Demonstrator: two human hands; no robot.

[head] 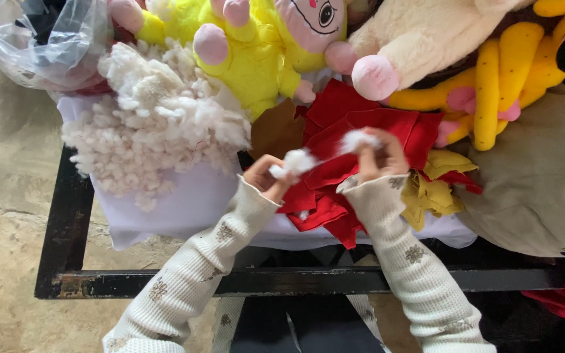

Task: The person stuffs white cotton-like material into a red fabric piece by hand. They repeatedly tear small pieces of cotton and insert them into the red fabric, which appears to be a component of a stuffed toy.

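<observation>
Her left hand pinches one white stuffing tuft, grip closed tight. The right hand pinches a second tuft above the red fabric pieces; one big stuffing heap sits alongside.

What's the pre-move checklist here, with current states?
1. Left hand holds a stuffing tuft: ok.
2. Right hand holds a second tuft: ok.
3. The two tufts are apart, not joined: ok.
4. Red fabric lies under both hands, within reach: ok.
5. Stuffing pile sits on the white cloth, beside the left hand: ok.
6. An opening in the red fabric to take the stuffing: cannot tell, folds hide it.
</observation>
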